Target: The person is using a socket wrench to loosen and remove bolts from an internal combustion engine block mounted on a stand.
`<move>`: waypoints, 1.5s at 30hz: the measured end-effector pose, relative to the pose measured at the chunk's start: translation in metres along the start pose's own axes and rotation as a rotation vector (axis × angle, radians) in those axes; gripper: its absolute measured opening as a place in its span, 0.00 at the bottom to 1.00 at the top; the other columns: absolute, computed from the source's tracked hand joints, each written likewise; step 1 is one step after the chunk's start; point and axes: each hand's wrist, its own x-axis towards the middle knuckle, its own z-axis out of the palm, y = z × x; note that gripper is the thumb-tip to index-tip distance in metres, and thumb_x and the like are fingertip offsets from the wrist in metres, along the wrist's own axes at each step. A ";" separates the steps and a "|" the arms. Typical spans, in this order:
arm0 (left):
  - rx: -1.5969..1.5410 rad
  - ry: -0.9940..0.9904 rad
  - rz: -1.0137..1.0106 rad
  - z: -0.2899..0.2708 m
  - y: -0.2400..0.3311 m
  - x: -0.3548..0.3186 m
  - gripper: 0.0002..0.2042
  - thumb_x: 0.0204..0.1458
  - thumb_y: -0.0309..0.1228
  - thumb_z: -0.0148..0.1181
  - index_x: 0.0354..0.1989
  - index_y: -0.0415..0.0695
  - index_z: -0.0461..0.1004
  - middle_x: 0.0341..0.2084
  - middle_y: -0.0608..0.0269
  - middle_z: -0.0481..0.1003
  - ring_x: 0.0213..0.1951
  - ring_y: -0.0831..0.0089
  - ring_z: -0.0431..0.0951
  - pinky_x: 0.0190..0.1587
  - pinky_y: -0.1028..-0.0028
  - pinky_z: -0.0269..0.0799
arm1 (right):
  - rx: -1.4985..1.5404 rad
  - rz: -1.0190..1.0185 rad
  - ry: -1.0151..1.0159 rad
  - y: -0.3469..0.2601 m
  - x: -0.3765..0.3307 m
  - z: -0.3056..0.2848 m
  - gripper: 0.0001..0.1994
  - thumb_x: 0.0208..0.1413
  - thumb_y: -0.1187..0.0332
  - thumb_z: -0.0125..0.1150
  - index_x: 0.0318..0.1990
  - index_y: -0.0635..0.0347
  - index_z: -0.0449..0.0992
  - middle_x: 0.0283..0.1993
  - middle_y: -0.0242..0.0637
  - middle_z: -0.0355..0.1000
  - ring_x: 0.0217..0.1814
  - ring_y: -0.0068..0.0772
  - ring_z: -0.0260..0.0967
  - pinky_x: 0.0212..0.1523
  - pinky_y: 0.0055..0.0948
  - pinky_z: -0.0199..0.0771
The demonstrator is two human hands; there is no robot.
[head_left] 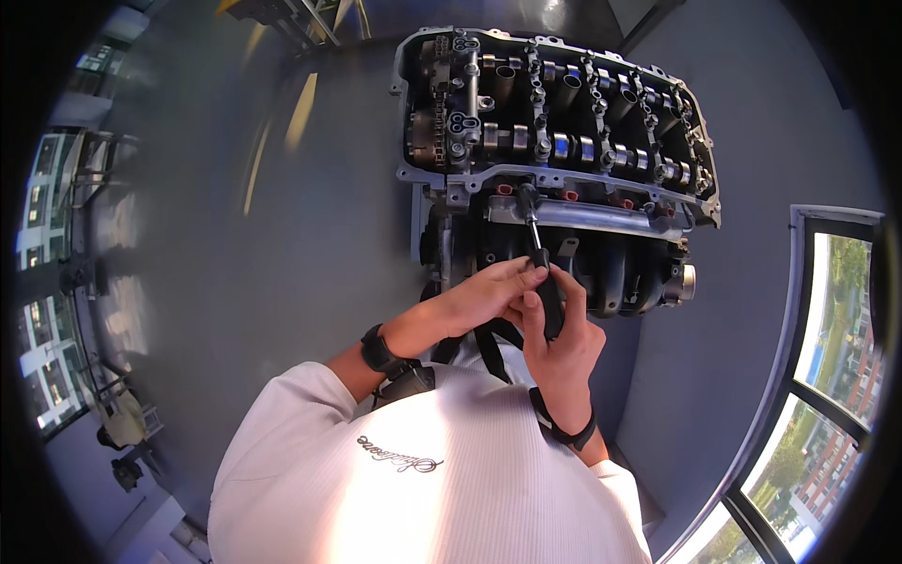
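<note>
A ratchet wrench [552, 305] with a black handle and a bright metal shaft points away from me toward the engine. Its dark head lies at the near edge of the engine's cylinder head [512, 176], beside the silver rail [601, 219]; whether it sits on a fastener I cannot tell. My left hand [481, 299] pinches the upper end of the handle between thumb and fingers. Lower down, my right hand [566, 352] is closed around the same handle, its fingers partly hiding it. Camshafts [573, 148] and a timing chain [440, 117] show in the uncovered engine top.
Black intake pipes [611, 282] bulge below the rail, close to my hands. Grey floor [207, 301] with yellow markings stretches to the left. A wall and a window [827, 329] stand on the right. Yellow-framed equipment [291, 17] is at the far side.
</note>
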 end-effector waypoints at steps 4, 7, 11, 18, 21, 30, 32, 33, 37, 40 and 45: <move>0.030 -0.050 -0.007 -0.018 0.006 -0.004 0.17 0.60 0.44 0.44 0.46 0.44 0.66 0.31 0.70 0.69 0.34 0.82 0.73 0.39 0.76 0.74 | 0.111 0.146 -0.058 -0.012 -0.005 0.018 0.16 0.52 0.66 0.60 0.46 0.62 0.69 0.21 0.39 0.72 0.19 0.36 0.73 0.19 0.26 0.68; 0.045 -0.106 -0.057 -0.029 0.010 -0.005 0.18 0.60 0.46 0.45 0.46 0.43 0.66 0.33 0.68 0.70 0.36 0.79 0.74 0.40 0.75 0.75 | 0.083 0.212 -0.050 -0.020 -0.002 0.026 0.16 0.52 0.67 0.59 0.47 0.63 0.69 0.21 0.41 0.73 0.20 0.37 0.74 0.20 0.26 0.69; 0.022 -0.130 -0.110 -0.042 0.014 0.001 0.19 0.60 0.47 0.44 0.45 0.43 0.66 0.34 0.66 0.71 0.35 0.78 0.75 0.38 0.75 0.75 | 0.094 0.351 -0.101 -0.032 0.008 0.027 0.15 0.52 0.69 0.58 0.47 0.64 0.69 0.23 0.42 0.73 0.22 0.36 0.75 0.21 0.25 0.69; -0.062 -0.088 -0.121 -0.053 0.029 0.008 0.17 0.59 0.47 0.47 0.40 0.44 0.66 0.28 0.68 0.71 0.33 0.78 0.76 0.36 0.75 0.75 | 0.184 0.325 -0.018 -0.032 0.027 0.050 0.14 0.53 0.70 0.57 0.46 0.64 0.69 0.24 0.43 0.73 0.24 0.36 0.76 0.23 0.24 0.70; -0.089 -0.073 -0.098 -0.056 0.034 0.011 0.17 0.59 0.46 0.48 0.40 0.44 0.66 0.29 0.68 0.72 0.32 0.78 0.75 0.37 0.74 0.74 | 0.200 0.333 -0.012 -0.035 0.035 0.051 0.14 0.53 0.69 0.58 0.46 0.64 0.69 0.25 0.44 0.74 0.26 0.38 0.76 0.25 0.25 0.71; -0.451 -0.049 -0.030 -0.056 0.035 0.028 0.17 0.61 0.43 0.42 0.44 0.41 0.67 0.37 0.59 0.72 0.42 0.71 0.73 0.48 0.71 0.68 | -0.129 0.101 -0.156 -0.029 0.055 0.044 0.10 0.53 0.68 0.58 0.41 0.61 0.73 0.24 0.44 0.70 0.24 0.39 0.72 0.27 0.27 0.70; -0.556 -0.023 0.017 -0.053 0.033 0.030 0.17 0.62 0.43 0.42 0.44 0.40 0.67 0.40 0.57 0.72 0.44 0.69 0.72 0.51 0.70 0.66 | -0.265 -0.179 0.243 -0.019 0.049 0.059 0.09 0.56 0.65 0.54 0.32 0.62 0.72 0.24 0.43 0.66 0.28 0.38 0.68 0.31 0.31 0.70; -0.547 -0.002 0.009 -0.048 0.036 0.028 0.17 0.61 0.43 0.42 0.44 0.39 0.66 0.43 0.55 0.70 0.46 0.68 0.70 0.52 0.69 0.65 | -0.266 -0.183 0.245 -0.013 0.046 0.070 0.09 0.56 0.65 0.54 0.32 0.62 0.72 0.24 0.43 0.66 0.28 0.38 0.68 0.31 0.31 0.70; -0.607 -0.054 0.044 -0.041 0.031 0.031 0.18 0.61 0.43 0.42 0.45 0.38 0.65 0.48 0.52 0.68 0.50 0.65 0.68 0.56 0.66 0.61 | 0.747 -0.120 0.664 -0.017 0.049 0.102 0.20 0.60 0.61 0.43 0.15 0.56 0.57 0.23 0.38 0.62 0.27 0.33 0.63 0.36 0.36 0.66; -0.639 -0.103 0.021 -0.046 0.041 0.028 0.19 0.61 0.45 0.40 0.45 0.39 0.64 0.44 0.54 0.68 0.52 0.64 0.66 0.57 0.66 0.61 | 0.947 -0.365 0.496 -0.014 0.060 0.103 0.23 0.57 0.64 0.43 0.10 0.57 0.52 0.09 0.31 0.52 0.12 0.28 0.53 0.27 0.32 0.66; -0.809 -0.081 -0.192 -0.044 0.049 0.043 0.18 0.62 0.48 0.37 0.34 0.45 0.64 0.30 0.64 0.67 0.47 0.66 0.67 0.55 0.68 0.63 | 0.792 -0.476 0.285 -0.006 0.074 0.085 0.21 0.55 0.67 0.46 0.10 0.61 0.55 0.09 0.33 0.55 0.12 0.29 0.54 0.21 0.29 0.62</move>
